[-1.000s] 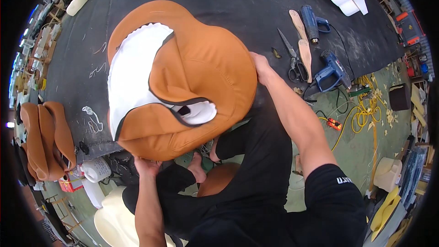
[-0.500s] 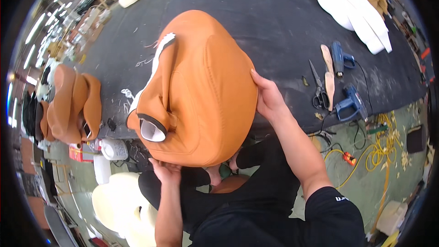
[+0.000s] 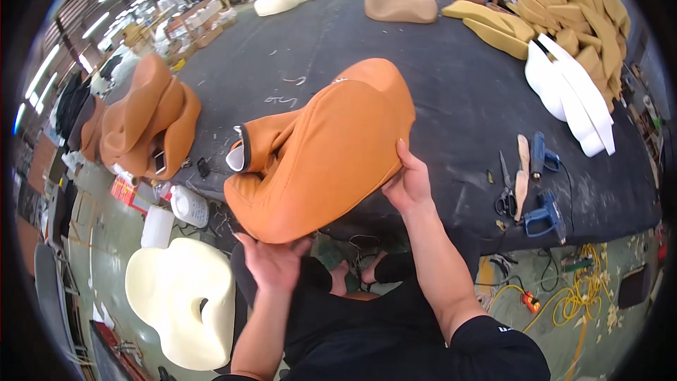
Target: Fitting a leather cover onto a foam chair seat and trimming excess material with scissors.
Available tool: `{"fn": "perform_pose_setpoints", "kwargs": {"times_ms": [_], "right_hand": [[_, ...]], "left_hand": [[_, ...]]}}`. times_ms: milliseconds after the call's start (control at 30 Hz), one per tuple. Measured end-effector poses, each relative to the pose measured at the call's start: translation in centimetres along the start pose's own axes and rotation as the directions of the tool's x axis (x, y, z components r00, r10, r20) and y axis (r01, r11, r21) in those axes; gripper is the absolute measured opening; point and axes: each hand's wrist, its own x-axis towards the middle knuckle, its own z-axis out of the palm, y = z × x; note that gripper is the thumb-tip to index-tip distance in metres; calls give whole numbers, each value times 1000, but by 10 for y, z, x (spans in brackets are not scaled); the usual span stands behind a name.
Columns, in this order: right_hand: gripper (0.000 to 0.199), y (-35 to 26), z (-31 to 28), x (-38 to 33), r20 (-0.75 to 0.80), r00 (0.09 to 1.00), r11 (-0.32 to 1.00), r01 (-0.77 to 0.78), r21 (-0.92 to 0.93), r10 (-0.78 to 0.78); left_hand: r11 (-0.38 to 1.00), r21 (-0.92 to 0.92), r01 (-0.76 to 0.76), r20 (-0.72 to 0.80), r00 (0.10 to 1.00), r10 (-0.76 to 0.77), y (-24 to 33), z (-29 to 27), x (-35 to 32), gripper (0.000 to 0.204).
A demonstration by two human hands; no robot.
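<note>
An orange upholstered chair seat (image 3: pixel 345 141) is tilted up over the near edge of the black-covered table (image 3: pixel 310 35). On its left side the cover folds back into a loose flap (image 3: pixel 264 142) with a dark edge and white lining. My right hand (image 3: pixel 410 182) grips the seat's right edge, thumb on the outer face and fingers behind, partly hidden. Below the seat's lower end is my left hand (image 3: pixel 273 262), palm up with fingers spread. It is at or just under the cover; I cannot tell whether it touches.
Folded orange covers (image 3: pixel 148 120) lie at left, with a cream foam seat (image 3: pixel 185 303) below. At right are scissors (image 3: pixel 505 194), wooden-looking strips (image 3: pixel 522 169) and two blue heat guns (image 3: pixel 544 215). White sheets (image 3: pixel 564 92) and mustard foam pieces (image 3: pixel 564 14) lie farther back. Yellow cable (image 3: pixel 582 289) coils on the floor.
The seat has turned and tipped, its lined opening swinging up and left. My left hand has come off its grip at the lower edge with fingers spread. The view has tilted up.
</note>
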Motion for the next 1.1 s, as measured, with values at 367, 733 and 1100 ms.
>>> {"fn": "perform_pose_setpoints", "kwargs": {"times_ms": [367, 733, 1100], "right_hand": [[32, 46, 43, -43, -26, 988, 961, -152, -229, 150], [50, 45, 26, -35, 306, 915, 962, -230, -145, 265], [63, 56, -4, -2, 362, 932, 994, 6, -105, 33]], "left_hand": [[930, 355, 93, -152, 988, -40, 0, 113, 8, 60], [924, 381, -45, 98, 995, 8, 13, 76, 16, 51], [927, 356, -115, 165, 985, 58, 4, 88, 30, 39]]}}
